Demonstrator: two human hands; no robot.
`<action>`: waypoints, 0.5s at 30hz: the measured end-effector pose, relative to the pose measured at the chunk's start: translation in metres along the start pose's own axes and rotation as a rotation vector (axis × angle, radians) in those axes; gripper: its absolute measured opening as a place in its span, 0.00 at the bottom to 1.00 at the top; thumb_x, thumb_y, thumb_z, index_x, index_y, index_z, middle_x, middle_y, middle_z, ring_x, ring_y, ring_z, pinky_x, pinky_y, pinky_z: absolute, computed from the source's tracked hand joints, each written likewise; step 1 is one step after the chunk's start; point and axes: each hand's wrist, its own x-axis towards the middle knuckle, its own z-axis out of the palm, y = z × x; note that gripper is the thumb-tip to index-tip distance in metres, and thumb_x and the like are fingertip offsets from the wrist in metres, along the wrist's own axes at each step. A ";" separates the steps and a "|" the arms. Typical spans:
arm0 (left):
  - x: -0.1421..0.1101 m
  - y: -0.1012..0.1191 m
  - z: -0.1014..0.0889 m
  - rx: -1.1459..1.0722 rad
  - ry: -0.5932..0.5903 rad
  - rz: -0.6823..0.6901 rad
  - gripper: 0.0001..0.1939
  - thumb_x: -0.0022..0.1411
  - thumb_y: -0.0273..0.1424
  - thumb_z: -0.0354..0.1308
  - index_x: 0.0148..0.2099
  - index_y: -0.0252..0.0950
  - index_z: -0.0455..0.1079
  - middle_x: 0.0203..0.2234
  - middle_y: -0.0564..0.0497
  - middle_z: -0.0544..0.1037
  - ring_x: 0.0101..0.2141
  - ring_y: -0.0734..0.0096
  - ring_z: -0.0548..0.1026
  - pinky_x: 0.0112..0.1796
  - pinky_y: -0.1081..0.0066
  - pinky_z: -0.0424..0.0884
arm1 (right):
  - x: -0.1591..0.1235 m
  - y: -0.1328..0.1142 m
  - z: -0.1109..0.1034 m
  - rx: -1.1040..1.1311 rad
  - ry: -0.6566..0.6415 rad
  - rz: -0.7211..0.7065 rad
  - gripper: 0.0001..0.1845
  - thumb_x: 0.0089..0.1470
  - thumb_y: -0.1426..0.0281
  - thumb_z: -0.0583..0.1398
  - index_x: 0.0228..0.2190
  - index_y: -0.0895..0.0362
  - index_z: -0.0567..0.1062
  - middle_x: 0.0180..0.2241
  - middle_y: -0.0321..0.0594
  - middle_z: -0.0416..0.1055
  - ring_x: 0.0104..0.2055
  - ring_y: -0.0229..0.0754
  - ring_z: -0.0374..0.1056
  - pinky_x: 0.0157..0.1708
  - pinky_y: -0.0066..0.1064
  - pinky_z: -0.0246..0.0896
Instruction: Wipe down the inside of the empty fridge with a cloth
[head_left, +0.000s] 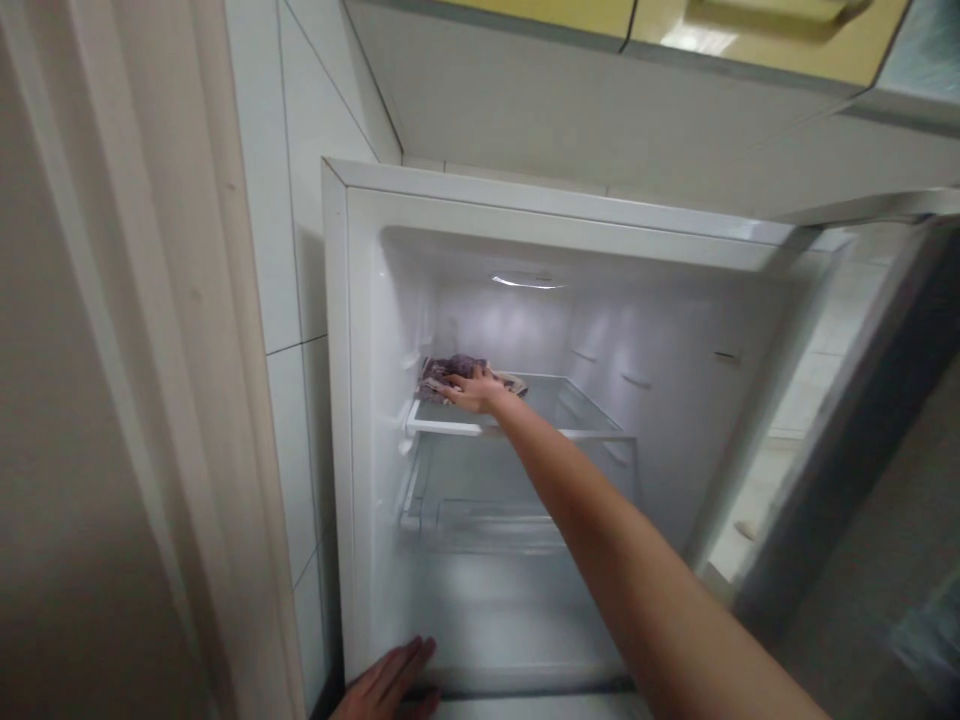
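A bare right hand (472,390) is lying on a crumpled purple-grey patterned cloth (455,365), its fingers spreading apart over the fabric rather than closing into a fist; whether they are pinching any of it, I cannot tell. The cloth is resting toward the left side of a clear glass shelf with a white front edge (551,402), the upper one inside a white, box-shaped refrigerator compartment (339,420), and a paler beige part of it is showing just beyond the wrist. The bare right forearm is slanting from the lower right across the opening, passing in front of the shelf edge. Under that shelf, a second clear shelf (480,470) is sitting partly behind the forearm. A bare left hand (394,685) is appearing at the bottom edge of the view, near the compartment's lower left corner, its fingers extending close together with the thumb standing apart; it is holding nothing that shows, and I cannot tell how firmly it is touching the frame. Near the top of the interior, a narrow bright lamp (529,282) is glowing. A dark, blurred refrigerator door (862,480) is standing open on the right, glossy yellow cabinet fronts (555,12) are hanging above, and white wall tiles (259,200) are running up the left beside a beige moulded door frame (180,300).
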 end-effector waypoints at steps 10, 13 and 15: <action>0.007 0.001 -0.027 -0.097 -0.074 0.008 0.40 0.66 0.45 0.67 0.75 0.51 0.57 0.74 0.46 0.60 0.67 0.56 0.63 0.65 0.62 0.59 | -0.080 0.110 -0.007 -0.038 0.095 0.081 0.40 0.66 0.35 0.46 0.69 0.38 0.65 0.64 0.49 0.64 0.66 0.60 0.63 0.65 0.52 0.56; 0.005 0.001 -0.020 -0.031 -0.036 0.024 0.36 0.68 0.35 0.65 0.74 0.54 0.59 0.70 0.47 0.67 0.65 0.59 0.67 0.63 0.64 0.63 | -0.076 0.143 -0.011 -0.101 0.109 0.250 0.39 0.67 0.38 0.46 0.71 0.39 0.62 0.65 0.51 0.64 0.64 0.60 0.65 0.64 0.50 0.57; 0.005 0.000 -0.014 -0.006 -0.013 0.016 0.30 0.71 0.37 0.63 0.72 0.54 0.63 0.68 0.50 0.70 0.63 0.64 0.70 0.60 0.68 0.67 | -0.064 0.149 -0.011 -0.112 0.139 0.329 0.39 0.67 0.38 0.46 0.71 0.40 0.62 0.67 0.53 0.63 0.65 0.62 0.64 0.64 0.52 0.56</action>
